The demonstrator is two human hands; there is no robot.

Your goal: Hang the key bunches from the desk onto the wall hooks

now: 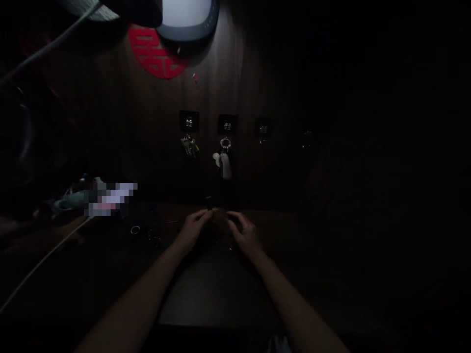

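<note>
In the dim light, my left hand [193, 228] is over the dark table [217, 299], thumb and fingers pinched together. A small dark piece with a pale edge [209, 205] shows at its fingertips, too dim to name. Facing it, my right hand [246, 235] has its fingers curled in a pinch. Something dark brown lies between the two hands, and its shape is lost in shadow. A tiny shiny spot [230, 248] shows on the table beside my right hand.
Keys [189, 145] and a key ring with fobs [225, 159] hang from hooks on the dark wooden panel. Above are a red round paper cutout [158, 56] and a lamp [187, 19]. At left are a blurred-out bright object, a white cable [44, 257] and a ring [135, 229].
</note>
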